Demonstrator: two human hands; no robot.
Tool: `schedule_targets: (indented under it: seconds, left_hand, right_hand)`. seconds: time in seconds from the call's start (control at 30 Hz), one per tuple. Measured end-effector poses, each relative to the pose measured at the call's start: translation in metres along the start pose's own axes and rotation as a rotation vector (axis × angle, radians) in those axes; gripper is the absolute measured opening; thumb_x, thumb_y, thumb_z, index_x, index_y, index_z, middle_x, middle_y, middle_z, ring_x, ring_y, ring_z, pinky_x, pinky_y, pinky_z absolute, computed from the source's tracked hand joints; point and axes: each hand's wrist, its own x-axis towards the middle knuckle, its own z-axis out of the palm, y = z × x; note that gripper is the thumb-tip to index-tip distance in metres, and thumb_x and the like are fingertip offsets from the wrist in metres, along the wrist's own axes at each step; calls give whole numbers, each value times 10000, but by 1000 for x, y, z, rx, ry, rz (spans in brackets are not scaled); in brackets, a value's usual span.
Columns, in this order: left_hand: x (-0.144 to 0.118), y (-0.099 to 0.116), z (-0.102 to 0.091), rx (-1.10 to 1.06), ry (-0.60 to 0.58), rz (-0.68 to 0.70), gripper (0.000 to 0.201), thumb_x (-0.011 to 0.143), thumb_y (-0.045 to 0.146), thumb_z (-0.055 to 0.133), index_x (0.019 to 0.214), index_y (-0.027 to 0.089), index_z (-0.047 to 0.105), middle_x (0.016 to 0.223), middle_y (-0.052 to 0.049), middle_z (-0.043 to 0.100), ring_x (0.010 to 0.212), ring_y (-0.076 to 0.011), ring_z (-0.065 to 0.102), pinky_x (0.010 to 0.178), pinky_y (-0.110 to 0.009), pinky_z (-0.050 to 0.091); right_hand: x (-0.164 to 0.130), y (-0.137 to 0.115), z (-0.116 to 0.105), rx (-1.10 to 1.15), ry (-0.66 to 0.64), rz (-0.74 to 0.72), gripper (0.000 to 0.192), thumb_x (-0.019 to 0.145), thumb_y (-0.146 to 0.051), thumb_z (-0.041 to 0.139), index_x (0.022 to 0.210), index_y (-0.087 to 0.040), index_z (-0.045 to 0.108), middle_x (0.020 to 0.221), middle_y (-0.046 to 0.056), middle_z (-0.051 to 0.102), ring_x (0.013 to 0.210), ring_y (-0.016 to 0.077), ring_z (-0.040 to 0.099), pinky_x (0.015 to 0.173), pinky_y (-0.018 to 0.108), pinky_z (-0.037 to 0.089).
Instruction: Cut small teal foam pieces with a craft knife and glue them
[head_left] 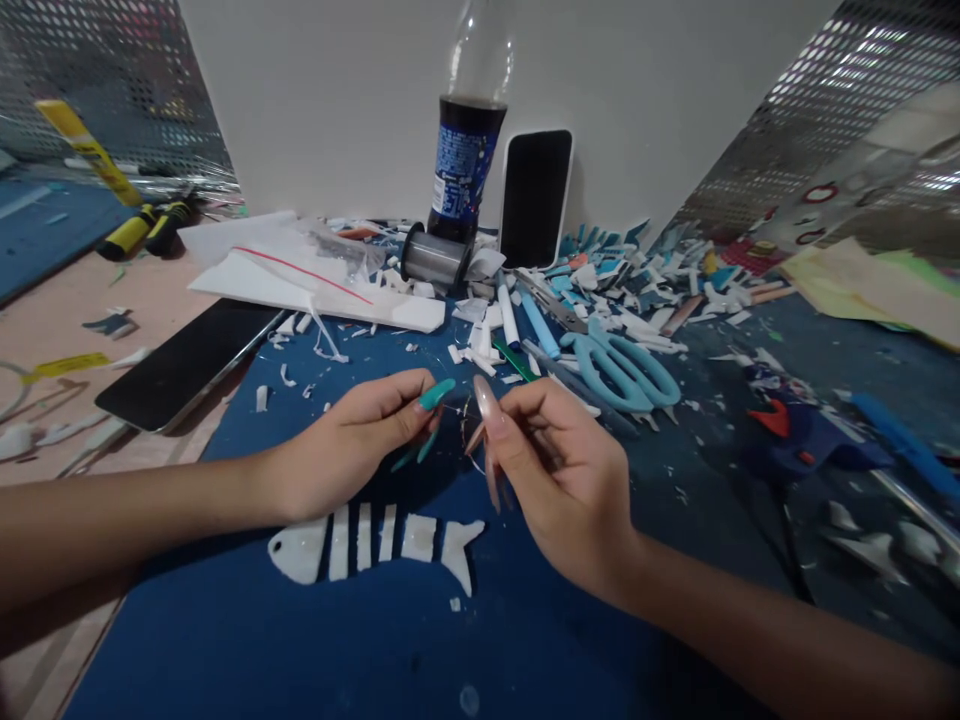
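My left hand (pixel 375 430) has thumb and fingers pinched together, with long teal nails, at one end of a fine, thin wire (pixel 466 408). My right hand (pixel 559 460), with long pale pinkish nails, is closed on the same wire, which curls in a small loop between the hands. Whether it is metal or clear line I cannot tell. Just below the hands, a white fish shape cut into several pieces lies in a row on the blue mat (pixel 315 650): the head (pixel 298 552) with an eye hole at left, narrow body strips (pixel 364 537), and the tail (pixel 459 555) at right.
Behind the hands lie a spool (pixel 435 258), light-blue scissors (pixel 622 370) and many white and blue scraps (pixel 615 275). A bottle (pixel 469 150) and a phone (pixel 535 200) stand against a white board. Another phone (pixel 191 365) lies left; a glue gun (pixel 817 445) sits right.
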Motion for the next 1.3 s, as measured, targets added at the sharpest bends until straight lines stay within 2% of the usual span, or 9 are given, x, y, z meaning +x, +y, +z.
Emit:
schedule_targets:
  seconds: [0.23, 0.63, 1.07, 1.17, 1.3]
  left_hand:
    - [-1, -3, -3, -95, -41, -30, 272, 898, 383, 442, 733, 167, 436, 667, 41, 369, 590, -75, 317, 538, -194, 292]
    - [-1, -1, -1, -79, -21, 12, 250, 916, 308, 423, 723, 153, 450, 658, 50, 373, 583, -60, 316, 539, -177, 290]
    - [0, -2, 0, -106, -26, -21, 245, 913, 315, 425, 728, 156, 449, 671, 47, 394, 589, -59, 334, 552, -181, 307]
    - [-2, 0, -1, -75, -32, -46, 253, 916, 349, 421, 746, 165, 456, 672, 49, 402, 584, -61, 346, 545, -190, 310]
    - [-4, 2, -3, 72, -54, -35, 246, 923, 370, 404, 805, 173, 493, 747, 29, 470, 684, -82, 423, 638, -218, 361]
  right_hand:
    - [0, 0, 1, -40, -31, -51, 177, 890, -186, 489, 713, -188, 490, 482, -57, 502, 382, 62, 498, 384, 190, 366]
    - [2, -1, 0, -30, -55, -64, 180, 890, -164, 477, 711, -187, 485, 484, -61, 494, 392, 58, 508, 388, 184, 372]
    - [0, 0, 0, -80, -50, -48, 188, 893, -187, 474, 705, -179, 478, 510, -46, 497, 431, 60, 510, 413, 189, 375]
    - [0, 2, 0, -77, -56, -31, 189, 897, -192, 471, 708, -179, 474, 507, -53, 485, 410, 51, 490, 406, 185, 370]
    - [0, 5, 0, -28, -76, -4, 176, 899, -210, 472, 726, -182, 464, 507, -63, 468, 393, 51, 486, 391, 180, 375]
